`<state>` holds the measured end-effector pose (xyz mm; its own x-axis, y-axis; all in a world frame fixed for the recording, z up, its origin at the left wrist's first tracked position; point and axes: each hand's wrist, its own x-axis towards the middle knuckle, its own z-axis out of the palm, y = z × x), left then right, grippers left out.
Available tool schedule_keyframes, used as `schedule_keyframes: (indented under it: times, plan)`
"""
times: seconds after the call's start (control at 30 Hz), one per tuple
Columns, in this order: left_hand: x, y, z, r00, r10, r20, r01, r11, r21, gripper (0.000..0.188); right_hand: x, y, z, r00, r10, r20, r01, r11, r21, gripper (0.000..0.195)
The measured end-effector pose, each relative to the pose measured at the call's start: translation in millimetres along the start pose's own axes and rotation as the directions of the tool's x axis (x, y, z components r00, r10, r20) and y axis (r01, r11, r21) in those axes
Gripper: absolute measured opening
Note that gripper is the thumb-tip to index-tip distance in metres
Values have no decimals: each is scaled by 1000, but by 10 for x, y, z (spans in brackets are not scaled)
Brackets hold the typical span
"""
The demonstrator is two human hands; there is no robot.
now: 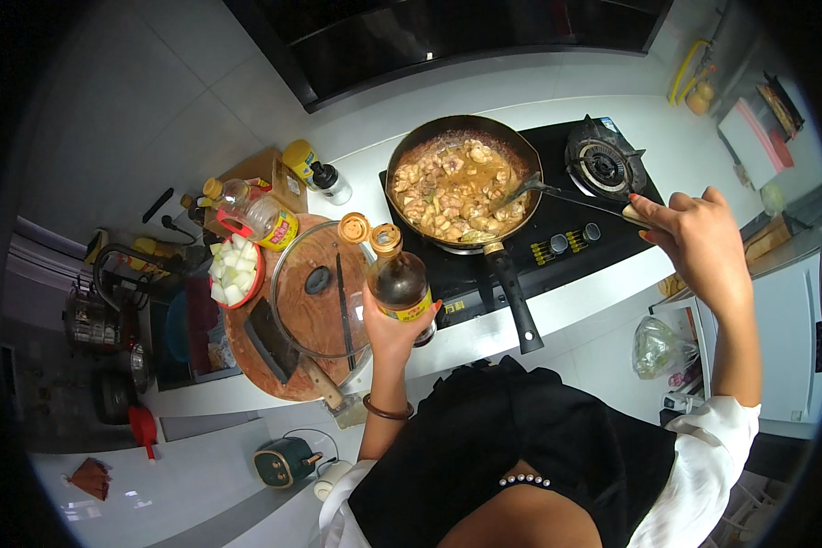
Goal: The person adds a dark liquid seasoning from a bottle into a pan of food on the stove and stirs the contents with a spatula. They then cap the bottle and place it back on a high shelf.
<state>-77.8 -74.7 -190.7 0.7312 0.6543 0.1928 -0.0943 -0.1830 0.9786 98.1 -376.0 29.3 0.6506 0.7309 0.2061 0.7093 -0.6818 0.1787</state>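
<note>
My left hand [396, 330] is wrapped around a dark sauce bottle [396, 277], held upright with its flip cap [353, 228] open. In my right hand [692, 236] is the handle of a spatula [575, 196], whose blade rests among the food at the pan's right side. The wok-like frying pan [536, 161] sits on the left burner, its black handle [512, 298] pointing towards me. Chunks of meat [452, 185] lie in brown sauce inside it. The bottle is over the counter edge, left of the pan handle.
A round wooden chopping board [246, 356] bears a glass lid [294, 294], a cleaver [274, 339] and chopsticks [342, 301]. A red bowl of white vegetable chunks [234, 270] and an oil bottle [253, 212] stand behind. The right burner [604, 164] holds no pan.
</note>
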Motion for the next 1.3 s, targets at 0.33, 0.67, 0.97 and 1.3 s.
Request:
schedule_keyframes:
  times: [0.33,0.67,0.97,1.3]
  plan:
    - [26,-18,5,1000,22,0,-22,999,35,83,326,-38,16,954,-59,293,56,998,16,26]
    - [62,-117,-17,1000,-3,6,3,999,-33,84,163,-365,858,965,-65,255,104,984,-143,49]
    - [87,-145,-27,999,-35,28,38,996,-79,82,225,-395,1548,983,159,92,-177,955,237,42]
    - [78,-138,-99,1000,31,-6,-30,998,50,76,161,-330,1592,914,212,346,-405,428,808,41]
